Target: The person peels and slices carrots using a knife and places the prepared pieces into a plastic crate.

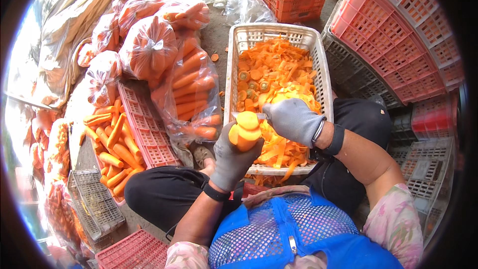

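Observation:
My left hand, in a grey work glove, grips yellow-orange carrot with round cut faces turned up; whether it is one piece or more I cannot tell. In my gloved right hand is a small knife, its metal blade at the top cut face and its handle mostly hidden by the fingers. Both hands are above the near part of a white plastic crate. Inside it lie orange peel shavings, with carrot tops and round slices at its left side.
Left of me, a pink crate holds peeled carrots. Beyond it are clear bags of carrots. Stacked red crates rise at the right. A grey crate and another red crate stand at the lower left.

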Tool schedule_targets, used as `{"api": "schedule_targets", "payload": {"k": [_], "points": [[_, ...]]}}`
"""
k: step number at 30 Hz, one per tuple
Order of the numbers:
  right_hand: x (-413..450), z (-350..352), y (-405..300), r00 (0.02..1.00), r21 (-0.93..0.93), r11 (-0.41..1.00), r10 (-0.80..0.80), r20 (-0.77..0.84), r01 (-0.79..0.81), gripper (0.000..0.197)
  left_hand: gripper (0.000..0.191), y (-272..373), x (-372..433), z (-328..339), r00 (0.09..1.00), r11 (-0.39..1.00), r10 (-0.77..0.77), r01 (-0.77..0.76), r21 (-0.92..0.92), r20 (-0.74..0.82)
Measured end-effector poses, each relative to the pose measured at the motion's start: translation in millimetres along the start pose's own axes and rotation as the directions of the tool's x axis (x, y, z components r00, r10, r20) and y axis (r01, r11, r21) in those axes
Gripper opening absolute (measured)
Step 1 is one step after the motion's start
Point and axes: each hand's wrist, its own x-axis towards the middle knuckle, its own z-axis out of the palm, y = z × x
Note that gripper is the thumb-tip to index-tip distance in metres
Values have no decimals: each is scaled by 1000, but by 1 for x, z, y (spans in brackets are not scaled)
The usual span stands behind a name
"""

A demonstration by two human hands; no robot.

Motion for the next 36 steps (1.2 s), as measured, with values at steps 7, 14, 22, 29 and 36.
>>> {"api": "schedule_targets", "payload": {"k": [7, 14, 22, 29, 36], "points": [[13, 3, 54, 947, 57, 970, 217, 237, -237, 34, 65, 2, 8, -1, 959, 840, -284, 250, -481, 2], [-3, -14, 20, 940, 266, 962, -150, 305, 67, 24, 62, -55, 25, -11, 601, 54, -632, 664, -745, 490], [-27, -3, -10, 794, 140, 932, -359, 490, 335, 16, 43, -42, 41, -6, 734, 383, -663, 505, -773, 151], [-31, 0, -18, 847, -57, 951, -242, 473, 303, 16, 40, -37, 45, 7, 778, 525, -627, 401, -751, -23], [1, 48, 22, 950, -342, 918, -96, 299, 200, 17, 51, 8, 70, 36, 794, 191, -592, 305, -933, 138]]}}
